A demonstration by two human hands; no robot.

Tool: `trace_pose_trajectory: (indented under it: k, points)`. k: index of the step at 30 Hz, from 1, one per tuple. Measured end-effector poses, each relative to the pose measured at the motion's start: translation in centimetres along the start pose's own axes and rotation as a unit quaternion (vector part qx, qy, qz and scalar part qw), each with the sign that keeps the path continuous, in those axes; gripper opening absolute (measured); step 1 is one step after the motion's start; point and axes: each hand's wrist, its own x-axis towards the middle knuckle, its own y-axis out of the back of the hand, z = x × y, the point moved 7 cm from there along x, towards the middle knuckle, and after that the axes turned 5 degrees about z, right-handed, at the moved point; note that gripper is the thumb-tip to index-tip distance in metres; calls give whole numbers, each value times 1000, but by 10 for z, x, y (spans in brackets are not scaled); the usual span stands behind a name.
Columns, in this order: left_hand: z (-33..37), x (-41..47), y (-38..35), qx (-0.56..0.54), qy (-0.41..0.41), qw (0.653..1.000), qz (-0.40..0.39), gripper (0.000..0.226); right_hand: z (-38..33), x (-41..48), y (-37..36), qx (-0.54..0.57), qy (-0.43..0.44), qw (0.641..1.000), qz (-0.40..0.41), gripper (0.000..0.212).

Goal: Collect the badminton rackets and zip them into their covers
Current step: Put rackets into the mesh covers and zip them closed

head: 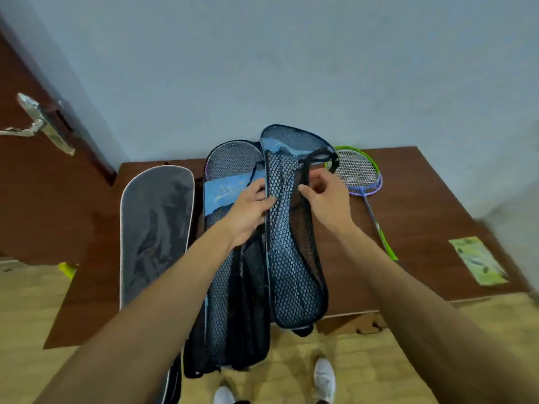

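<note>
A black mesh racket cover (294,258) with blue trim is lifted upright over the brown table (431,217). My left hand (250,208) grips its left edge. My right hand (323,196) pinches the dark strap at its open right edge. Behind it lies a second mesh cover (230,170) with a blue band and a racket head showing inside. A grey cover (157,225) lies open at the left. A green racket and a purple racket (360,173) lie stacked at the back right, with handles pointing toward me.
A wooden door with a metal handle (43,123) stands at the left. A green paper sheet (478,260) lies near the table's right edge. A yellow-green object (67,269) sits on the floor at left. My white shoes (323,377) show below the table's front edge.
</note>
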Motion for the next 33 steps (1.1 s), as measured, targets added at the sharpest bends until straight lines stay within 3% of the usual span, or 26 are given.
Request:
trace_pose_trajectory:
  k: [4, 8, 10, 14, 21, 23, 26, 29, 33]
  points:
    - [-79, 31, -44, -15, 97, 992, 85, 22, 87, 10, 22, -46, -71, 994, -65, 16]
    - [-151, 43, -59, 76, 179, 967, 162, 18, 167, 6, 12, -94, -133, 969, -185, 27]
    - [-166, 42, -59, 131, 190, 954, 190, 11, 193, -3, 5, -103, -161, 953, -236, 27]
    - [-175, 45, -60, 237, 185, 934, 195, 19, 218, -11, -1, -105, -182, 936, -283, 25]
    - [-179, 72, -54, 386, 163, 882, 216, 28, 256, -1, 24, -155, -208, 932, -252, 24]
    - [-179, 71, -52, 429, 151, 867, 204, 41, 261, 0, 35, -175, -223, 928, -240, 25]
    - [-163, 61, -62, 499, 28, 841, 204, 55, 264, 1, 50, -188, -246, 925, -222, 25]
    - [-143, 53, -86, 556, -100, 804, 185, 41, 265, 3, 64, -194, -254, 925, -207, 23]
    - [-160, 63, -123, 515, -42, 855, 44, 24, 275, 8, 83, -194, -269, 927, -176, 18]
